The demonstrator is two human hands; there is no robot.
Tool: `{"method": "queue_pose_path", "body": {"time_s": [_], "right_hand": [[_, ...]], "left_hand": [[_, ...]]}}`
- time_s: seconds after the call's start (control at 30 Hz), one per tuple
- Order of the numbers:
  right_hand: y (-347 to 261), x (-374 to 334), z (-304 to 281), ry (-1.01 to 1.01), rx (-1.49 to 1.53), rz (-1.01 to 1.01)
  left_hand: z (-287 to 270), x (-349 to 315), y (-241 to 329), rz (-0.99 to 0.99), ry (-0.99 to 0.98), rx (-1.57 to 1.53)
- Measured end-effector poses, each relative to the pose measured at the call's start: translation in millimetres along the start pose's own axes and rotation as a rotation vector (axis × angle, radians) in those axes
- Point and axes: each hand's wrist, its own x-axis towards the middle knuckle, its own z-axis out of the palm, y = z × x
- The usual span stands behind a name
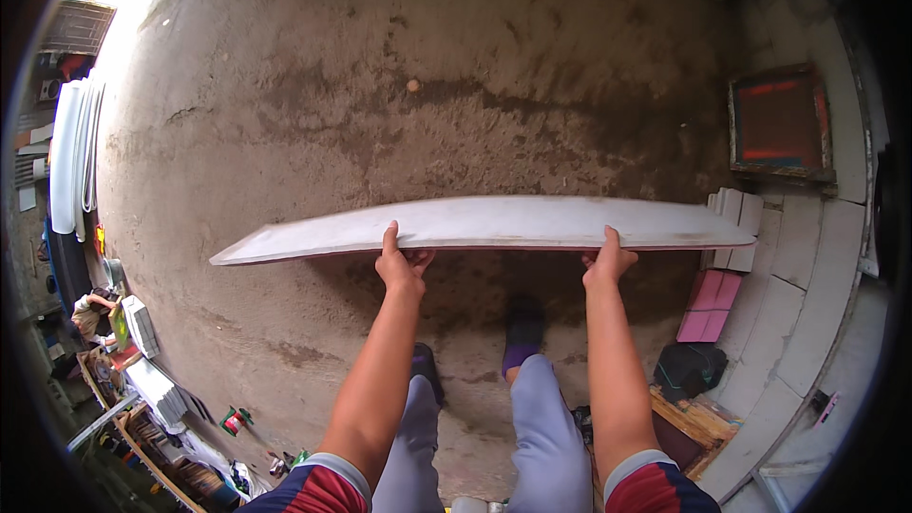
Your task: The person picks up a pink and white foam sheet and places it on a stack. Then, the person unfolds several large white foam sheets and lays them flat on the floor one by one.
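Observation:
A long white board [494, 222] with tapering ends is held out level in front of me, well above the floor. My left hand [402, 264] grips its near edge left of the middle, thumb on top and fingers curled underneath. Farther right along the same edge, my right hand [608, 261] holds it the same way. The board's underside is hidden; a thin reddish line shows along the near edge. Its right end overlaps some pale blocks by the wall.
Rough concrete floor [380, 152] surrounds my feet. At right are a dark framed panel [779, 123], pink blocks [710, 306], a black bag [690, 370] and a block wall [798, 237]. At left stand white rolled sheets [71, 157], a red-green spool [235, 421] and another person [90, 315].

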Motion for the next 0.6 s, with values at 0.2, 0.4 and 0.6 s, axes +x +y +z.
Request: {"method": "queue_pose_path", "body": {"time_s": [0.2, 0.4, 0.6], "right_hand": [[7.4, 25.9, -6.5, 0.008, -0.172, 0.011], [-20.3, -39.0, -26.3, -0.332, -1.209, -1.365], [-14.5, 3.4, -7.6, -0.632, -1.525, -1.319]], "left_hand": [[5.8, 33.9, -11.2, -0.151, -0.042, 0.254], [-5.8, 44.6, 3.8, -0.162, -0.097, 0.339], [-19.5, 26.3, -2.1, -0.225, -0.104, 0.411]]}}
